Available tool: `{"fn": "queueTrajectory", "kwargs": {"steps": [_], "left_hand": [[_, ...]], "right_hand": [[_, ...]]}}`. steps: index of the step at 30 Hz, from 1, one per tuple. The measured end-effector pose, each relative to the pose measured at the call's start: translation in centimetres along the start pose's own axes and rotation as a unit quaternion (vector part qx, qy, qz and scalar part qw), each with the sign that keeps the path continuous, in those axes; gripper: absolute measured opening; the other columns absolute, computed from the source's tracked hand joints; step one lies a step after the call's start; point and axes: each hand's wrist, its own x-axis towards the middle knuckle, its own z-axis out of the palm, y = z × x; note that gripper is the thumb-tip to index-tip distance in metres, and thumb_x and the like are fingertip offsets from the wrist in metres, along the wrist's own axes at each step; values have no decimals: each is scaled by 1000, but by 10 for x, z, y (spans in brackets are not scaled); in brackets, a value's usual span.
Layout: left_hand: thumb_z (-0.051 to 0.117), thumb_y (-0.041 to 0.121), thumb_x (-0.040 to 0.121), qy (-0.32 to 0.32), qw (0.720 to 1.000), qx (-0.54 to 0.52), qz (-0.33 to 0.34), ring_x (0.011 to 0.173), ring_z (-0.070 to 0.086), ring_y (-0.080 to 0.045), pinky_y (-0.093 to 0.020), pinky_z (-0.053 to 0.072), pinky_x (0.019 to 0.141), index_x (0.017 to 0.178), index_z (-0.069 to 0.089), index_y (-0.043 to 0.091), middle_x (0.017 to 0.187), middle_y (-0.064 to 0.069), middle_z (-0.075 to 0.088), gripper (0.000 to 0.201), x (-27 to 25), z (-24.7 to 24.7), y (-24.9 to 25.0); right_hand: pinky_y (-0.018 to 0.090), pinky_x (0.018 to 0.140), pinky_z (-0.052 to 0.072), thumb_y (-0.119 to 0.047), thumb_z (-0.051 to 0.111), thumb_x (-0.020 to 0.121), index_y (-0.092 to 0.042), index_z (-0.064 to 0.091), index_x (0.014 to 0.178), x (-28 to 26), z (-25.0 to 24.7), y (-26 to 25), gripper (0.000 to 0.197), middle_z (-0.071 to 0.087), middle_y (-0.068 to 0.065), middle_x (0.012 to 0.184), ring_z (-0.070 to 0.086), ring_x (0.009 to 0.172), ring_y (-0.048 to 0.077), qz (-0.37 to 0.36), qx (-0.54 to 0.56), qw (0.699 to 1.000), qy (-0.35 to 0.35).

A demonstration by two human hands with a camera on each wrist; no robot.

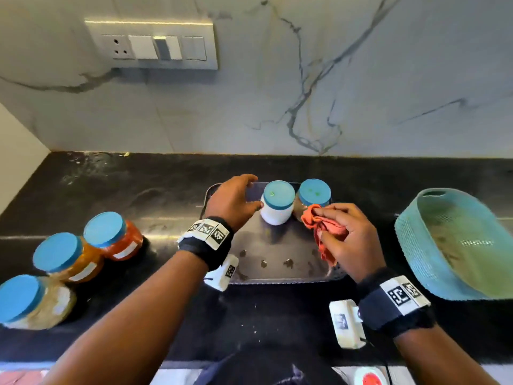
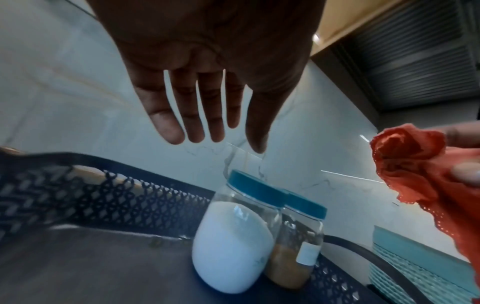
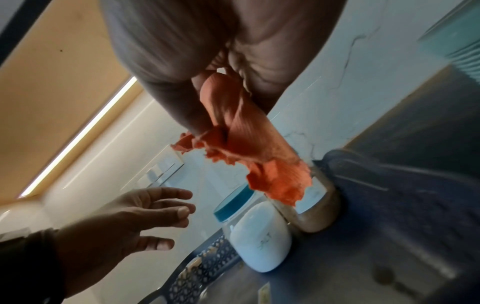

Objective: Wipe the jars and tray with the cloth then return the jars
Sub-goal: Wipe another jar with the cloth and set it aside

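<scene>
A dark metal tray [image 1: 280, 245] with a perforated rim lies on the black counter. Two blue-lidded jars stand at its back: a white-filled jar [image 1: 277, 202] [image 2: 231, 242] [image 3: 259, 234] and a brown-filled jar [image 1: 313, 194] [image 2: 296, 253] [image 3: 317, 211] to its right. My left hand [image 1: 236, 198] [image 2: 207, 115] hovers open just left of the white jar, fingers straight, holding nothing. My right hand [image 1: 344, 234] grips a bunched orange cloth [image 1: 319, 226] [image 2: 420, 170] [image 3: 249, 148] in front of the brown jar. Dark spots mark the tray floor near its front.
Three more blue-lidded jars stand on the counter to the left: a red-filled jar [image 1: 113, 236], an orange-filled jar [image 1: 69, 257] and a pale jar [image 1: 30, 301]. A teal plastic basket [image 1: 458, 243] sits at the right. A switch panel [image 1: 155, 45] hangs on the marble wall.
</scene>
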Motion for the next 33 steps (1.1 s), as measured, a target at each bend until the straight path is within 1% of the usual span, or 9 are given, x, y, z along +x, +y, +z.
{"fn": "queueTrajectory", "kwargs": {"steps": [3, 5, 8, 12, 18, 22, 25, 28, 33], "left_hand": [[89, 46, 70, -85, 996, 35, -8, 126, 57, -25, -38, 47, 105, 145, 47, 17, 140, -7, 58, 90, 20, 20, 9], [89, 53, 66, -126, 989, 73, -1, 128, 54, -28, -39, 46, 105, 145, 43, 17, 141, -9, 55, 98, 31, 31, 12], [87, 59, 65, -154, 979, 134, 11, 127, 53, -30, -44, 48, 105, 146, 39, 18, 140, -9, 51, 103, 46, 41, 16], [88, 57, 64, -173, 979, 111, -1, 118, 57, -27, -38, 50, 96, 136, 45, 18, 132, -8, 53, 93, 61, 50, 17], [89, 48, 65, -154, 985, 83, 3, 108, 57, -22, -30, 47, 86, 130, 50, 17, 125, -4, 55, 82, 53, 39, 11], [96, 39, 59, -127, 989, -70, 3, 106, 60, -17, -25, 47, 87, 127, 49, 21, 118, 1, 60, 85, 28, 16, 6], [92, 46, 50, -89, 968, -234, 1, 107, 63, -6, -19, 52, 92, 123, 48, 29, 117, 10, 63, 87, 4, -1, 12], [94, 38, 52, -43, 936, -350, -16, 112, 64, -3, -22, 54, 94, 125, 48, 33, 116, 15, 65, 87, -14, -6, 22], [98, 38, 55, -6, 920, -391, -8, 120, 63, -10, -30, 54, 99, 133, 50, 30, 123, 15, 65, 91, -29, -9, 32]], "right_hand": [[15, 95, 49, 11, 74, 71, -21, 76, 115, 0, -10, 7, 54, 59, -4, 113, 61, 104, 6, 37, -4, 999, 9], [12, 93, 47, 9, 74, 73, -23, 76, 115, 3, -14, 10, 53, 59, -3, 110, 62, 100, 7, 57, -15, 998, 24], [4, 92, 43, 6, 76, 76, -20, 75, 116, 12, -19, 16, 47, 63, -2, 110, 63, 100, 6, 67, -11, 997, 44], [3, 92, 43, 4, 76, 79, -21, 73, 120, 25, -22, 17, 49, 67, -6, 113, 64, 106, 2, 86, 22, 995, 45], [16, 90, 53, 1, 74, 80, -22, 70, 116, 32, -20, 14, 43, 70, -9, 112, 66, 105, 5, 105, 55, 993, 29], [17, 88, 54, 1, 75, 80, -23, 69, 114, 42, -13, -1, 42, 71, -11, 112, 66, 105, 5, 104, 112, 988, 21], [20, 91, 55, -3, 77, 82, -23, 70, 116, 49, 3, -17, 41, 72, -12, 111, 67, 106, 3, 103, 169, 980, 15], [36, 91, 60, -8, 77, 85, -27, 70, 114, 49, 20, -31, 36, 72, -9, 111, 68, 106, 9, 126, 232, 964, 20], [45, 92, 60, -7, 75, 87, -28, 71, 115, 45, 20, -44, 36, 74, -8, 111, 68, 109, 13, 117, 252, 960, 34]]}}
